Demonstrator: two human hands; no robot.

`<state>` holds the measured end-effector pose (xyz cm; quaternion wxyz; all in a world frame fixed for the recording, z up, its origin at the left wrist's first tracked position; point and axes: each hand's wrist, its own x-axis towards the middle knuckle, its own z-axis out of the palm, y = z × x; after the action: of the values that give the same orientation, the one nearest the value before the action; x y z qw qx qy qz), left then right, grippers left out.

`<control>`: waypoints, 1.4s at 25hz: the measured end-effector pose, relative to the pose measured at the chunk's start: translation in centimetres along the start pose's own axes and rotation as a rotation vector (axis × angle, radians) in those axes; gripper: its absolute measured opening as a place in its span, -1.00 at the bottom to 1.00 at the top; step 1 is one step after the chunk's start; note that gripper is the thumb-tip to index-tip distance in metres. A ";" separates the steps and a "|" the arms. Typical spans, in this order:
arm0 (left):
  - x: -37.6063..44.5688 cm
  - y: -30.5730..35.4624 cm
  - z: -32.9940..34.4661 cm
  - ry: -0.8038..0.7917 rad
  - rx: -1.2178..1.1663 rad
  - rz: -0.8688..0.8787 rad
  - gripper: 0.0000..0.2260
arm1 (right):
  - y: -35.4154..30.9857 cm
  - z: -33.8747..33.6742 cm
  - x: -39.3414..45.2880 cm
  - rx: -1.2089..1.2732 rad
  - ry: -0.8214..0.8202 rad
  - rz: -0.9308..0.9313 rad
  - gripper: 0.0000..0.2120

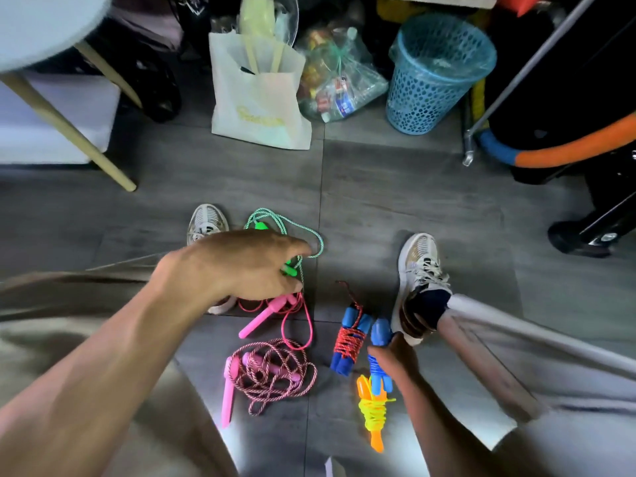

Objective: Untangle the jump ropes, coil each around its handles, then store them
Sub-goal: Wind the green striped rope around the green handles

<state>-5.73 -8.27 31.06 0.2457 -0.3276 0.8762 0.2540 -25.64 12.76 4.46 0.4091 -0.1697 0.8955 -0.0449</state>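
At centre frame on the grey floor, your left hand [237, 266] pinches the loose green-and-white cord jump rope [292, 232] while your right hand [392, 356] clasps a coiled blue-handled rope [378, 339]; next, lift the green one free.

green rope [311, 235], pink handle [261, 320], blue basket [437, 77]

Grey tiled floor [378, 187]. At rear: white fabric tote bag [258, 98], clear plastic bag of bottles [339, 80], blue perforated plastic wastebasket [437, 74].
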 end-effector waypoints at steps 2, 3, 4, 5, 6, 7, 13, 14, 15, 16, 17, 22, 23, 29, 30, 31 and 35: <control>0.1 -0.6 -0.2 -0.004 -0.029 -0.055 -0.53 | 1.2 0.8 0.6 -0.012 0.015 0.034 -0.56; 0.3 -0.8 -0.3 0.008 -0.040 -0.076 -0.54 | 1.6 0.9 0.9 0.001 0.014 0.058 -0.56; 0.4 -1.0 -0.3 0.016 -0.049 -0.096 -0.54 | 2.0 1.1 1.3 0.020 0.013 0.076 -0.56; 0.6 -1.1 -0.4 0.027 -0.057 -0.109 -0.53 | 2.1 1.1 1.3 0.046 0.013 0.099 -0.56; 0.7 -1.1 -0.4 0.039 -0.059 -0.115 -0.53 | 2.0 1.1 1.4 0.064 0.028 0.102 -0.56; 0.7 -1.1 -0.5 0.044 -0.054 -0.115 -0.53 | 1.6 1.0 1.1 0.091 0.047 0.098 -0.56; 0.7 -0.7 0.2 0.236 -0.157 -0.116 -0.57 | -2.5 1.3 -1.1 0.193 0.025 -0.117 -0.77; 0.5 -1.0 0.2 0.362 -0.200 -0.138 -0.60 | -3.5 1.3 -1.7 0.184 0.011 -0.168 -0.81; 0.1 -1.2 0.2 0.464 -0.238 -0.170 -0.63 | -4.8 1.2 -2.6 0.184 -0.003 -0.221 -0.83; -0.2 -1.7 0.2 0.515 -0.260 -0.198 -0.64 | -6.1 1.1 -3.3 0.179 -0.013 -0.281 -0.83; -0.6 -2.2 0.3 0.521 -0.268 -0.209 -0.65 | -7.4 1.1 -3.8 0.166 -0.026 -0.335 -0.83; -2.9 -6.1 2.1 0.527 -0.335 -0.224 -0.65 | -15.6 3.0 -2.3 0.051 -0.044 -0.456 -0.88; -3.1 -7.1 2.5 0.539 -0.337 -0.245 -0.63 | -17.1 4.0 -1.2 0.026 -0.065 -0.453 -0.86; -3.1 -10.6 3.5 0.508 -0.285 -0.225 -0.64 | -22.2 10.6 5.4 -0.335 -0.064 -0.616 -0.66; -3.0 -10.8 3.5 0.491 -0.280 -0.200 -0.69 | -22.4 11.6 6.4 -0.415 -0.072 -0.663 -0.63; -3.0 -10.8 3.6 0.473 -0.279 -0.181 -0.74 | -22.3 12.4 7.2 -0.509 -0.075 -0.701 -0.60; -3.4 -10.1 3.8 0.399 -0.212 -0.154 -0.62 | -21.3 14.1 8.8 -0.709 -0.070 -0.684 -0.58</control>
<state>4.58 -11.14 27.35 0.0508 -0.4611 0.8483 0.2554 -14.74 -9.39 -6.51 0.3178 -0.5840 0.7344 0.1366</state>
